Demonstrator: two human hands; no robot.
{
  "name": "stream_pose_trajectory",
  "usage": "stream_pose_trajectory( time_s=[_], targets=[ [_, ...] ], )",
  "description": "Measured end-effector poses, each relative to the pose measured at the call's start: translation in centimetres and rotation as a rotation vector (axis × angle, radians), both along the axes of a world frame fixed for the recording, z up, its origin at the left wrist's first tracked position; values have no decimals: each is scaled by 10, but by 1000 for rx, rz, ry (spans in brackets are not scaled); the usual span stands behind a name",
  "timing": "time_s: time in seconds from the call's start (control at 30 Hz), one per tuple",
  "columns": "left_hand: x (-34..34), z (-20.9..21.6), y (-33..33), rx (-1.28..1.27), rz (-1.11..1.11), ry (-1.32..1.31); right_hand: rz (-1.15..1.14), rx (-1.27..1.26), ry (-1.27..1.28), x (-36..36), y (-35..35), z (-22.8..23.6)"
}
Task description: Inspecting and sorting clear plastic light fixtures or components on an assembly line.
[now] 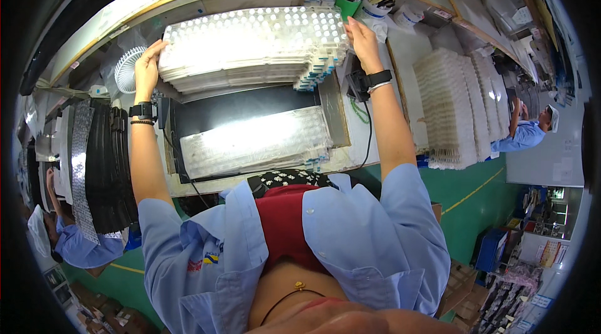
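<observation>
A tall stack of clear plastic sheets (250, 40) lies at the back of the bench, its top covered in rows of round white dots. Thumb and fingers of my left hand (148, 63) pinch the left end of the top sheet. At the opposite end, my right hand (364, 40) grips the right corner between thumb and fingers. Small blue tabs (318, 71) stick out along the stack's right front edge. Nearer to me, a lower pile of similar clear sheets (256, 143) rests on a black panel (244, 107), partly washed out by glare.
A small white fan (129, 70) stands left of the stack. Behind my right hand are a green holder (347, 5) and white tubs (408, 16). A black cable (369, 133) hangs over the bench edge. More stacked sheets (447, 108) stand at right; co-workers sit on both sides.
</observation>
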State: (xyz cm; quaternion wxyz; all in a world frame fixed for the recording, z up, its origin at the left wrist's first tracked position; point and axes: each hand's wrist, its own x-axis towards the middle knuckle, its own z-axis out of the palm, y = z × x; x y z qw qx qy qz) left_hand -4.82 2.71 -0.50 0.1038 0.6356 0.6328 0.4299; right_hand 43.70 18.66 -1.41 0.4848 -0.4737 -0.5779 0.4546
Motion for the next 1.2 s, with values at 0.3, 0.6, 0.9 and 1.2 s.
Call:
stream_pose_trajectory(
  time_s=[0.3,0.6,0.9,1.2],
  targets=[
    [16,-10,-10,-159,301,-150,8,163,-593,-16,-39,12],
    [43,-29,-122,-39,413,-268,-5,7,-236,45,-91,-34],
    [113,-104,-212,-569,491,314,334,89,-899,37,-209,-104],
    [99,-107,-219,-330,427,-321,225,-249,-331,27,-211,-68]
  ],
)
